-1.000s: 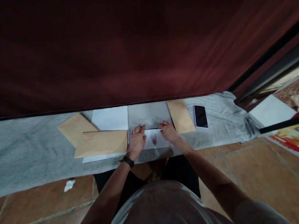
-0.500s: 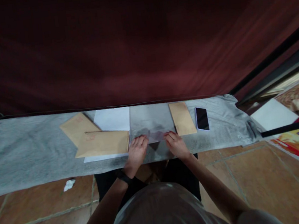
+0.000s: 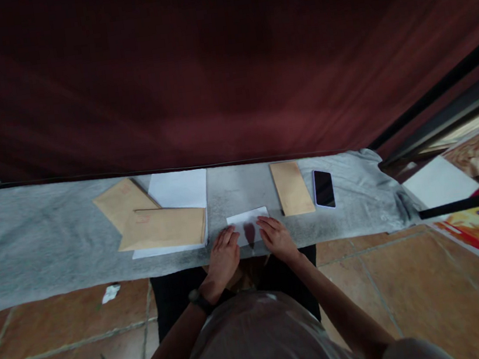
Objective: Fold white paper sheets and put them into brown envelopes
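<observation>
Your white paper (image 3: 247, 217) lies between your left hand (image 3: 225, 253) and right hand (image 3: 279, 239), by the near edge of the table (image 3: 54, 245), long axis roughly side to side. Your fingers meet both ends, neither hand nearer; pressing or pinching, I cannot tell.

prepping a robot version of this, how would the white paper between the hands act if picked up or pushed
The white paper is probably light, since it looks thin and small. Lying flat on the grey cloth, it would likely slide rather than tip. Lifted by one corner, such a thin-looking piece may bend.
</observation>
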A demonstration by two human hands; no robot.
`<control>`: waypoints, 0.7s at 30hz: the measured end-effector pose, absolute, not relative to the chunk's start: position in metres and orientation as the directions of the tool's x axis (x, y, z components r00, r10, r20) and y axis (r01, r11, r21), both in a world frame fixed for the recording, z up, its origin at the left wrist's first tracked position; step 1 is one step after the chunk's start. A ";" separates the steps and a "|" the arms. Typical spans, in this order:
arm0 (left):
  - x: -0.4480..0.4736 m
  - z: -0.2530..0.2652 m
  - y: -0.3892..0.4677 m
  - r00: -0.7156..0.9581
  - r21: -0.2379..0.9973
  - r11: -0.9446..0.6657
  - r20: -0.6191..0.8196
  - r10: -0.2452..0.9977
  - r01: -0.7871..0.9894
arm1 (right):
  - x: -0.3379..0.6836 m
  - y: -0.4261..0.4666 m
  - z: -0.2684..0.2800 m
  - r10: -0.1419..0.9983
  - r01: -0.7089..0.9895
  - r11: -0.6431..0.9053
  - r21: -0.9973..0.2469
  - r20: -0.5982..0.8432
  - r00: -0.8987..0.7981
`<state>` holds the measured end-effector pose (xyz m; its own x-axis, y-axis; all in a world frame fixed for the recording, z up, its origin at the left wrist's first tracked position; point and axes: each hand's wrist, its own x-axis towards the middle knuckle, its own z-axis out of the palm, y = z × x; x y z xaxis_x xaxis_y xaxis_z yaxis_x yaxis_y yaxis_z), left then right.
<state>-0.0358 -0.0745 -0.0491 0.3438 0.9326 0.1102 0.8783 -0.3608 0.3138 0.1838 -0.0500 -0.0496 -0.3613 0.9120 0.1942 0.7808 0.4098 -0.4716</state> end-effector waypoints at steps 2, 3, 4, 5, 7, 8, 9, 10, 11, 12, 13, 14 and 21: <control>-0.024 -0.049 -0.073 0.334 0.299 -0.361 0.138 0.932 0.883 | 0.174 -0.041 -0.051 0.905 0.788 0.425 -0.446 0.194 -0.378; -0.017 -0.050 -0.072 0.333 0.285 -0.359 0.139 0.933 0.889 | 0.170 -0.037 -0.053 0.902 0.794 0.432 -0.428 0.185 -0.391; -0.011 -0.051 -0.070 0.332 0.268 -0.355 0.130 0.934 0.895 | 0.166 -0.034 -0.055 0.901 0.805 0.433 -0.406 0.173 -0.398; -0.007 -0.052 -0.069 0.330 0.250 -0.348 0.115 0.937 0.903 | 0.162 -0.032 -0.058 0.902 0.819 0.430 -0.380 0.160 -0.400; -0.002 -0.055 -0.068 0.333 0.216 -0.343 0.086 0.939 0.914 | 0.158 -0.030 -0.065 0.912 0.851 0.411 -0.328 0.139 -0.387; -0.002 -0.057 -0.067 0.341 0.203 -0.350 0.078 0.937 0.915 | 0.157 -0.030 -0.068 0.918 0.866 0.396 -0.307 0.135 -0.372; -0.004 -0.059 -0.066 0.351 0.191 -0.360 0.076 0.933 0.913 | 0.157 -0.030 -0.070 0.925 0.877 0.381 -0.292 0.133 -0.357; -0.008 -0.060 -0.066 0.367 0.183 -0.375 0.077 0.927 0.909 | 0.158 -0.030 -0.072 0.929 0.885 0.370 -0.282 0.133 -0.346; -0.012 -0.061 -0.065 0.390 0.178 -0.398 0.076 0.917 0.900 | 0.160 -0.030 -0.073 0.932 0.890 0.362 -0.278 0.133 -0.338; -0.016 -0.061 -0.064 0.418 0.175 -0.425 0.073 0.905 0.888 | 0.161 -0.028 -0.074 0.934 0.892 0.357 -0.278 0.133 -0.332; -0.021 -0.061 -0.063 0.447 0.174 -0.451 0.067 0.892 0.875 | 0.163 -0.026 -0.073 0.934 0.891 0.356 -0.283 0.132 -0.331; -0.025 -0.061 -0.061 0.473 0.175 -0.476 0.059 0.879 0.862 | 0.164 -0.023 -0.071 0.934 0.888 0.357 -0.290 0.131 -0.333; -0.040 -0.056 -0.059 0.502 0.187 -0.501 0.050 0.864 0.845 | 0.168 -0.006 -0.059 0.936 0.881 0.351 -0.317 0.104 -0.336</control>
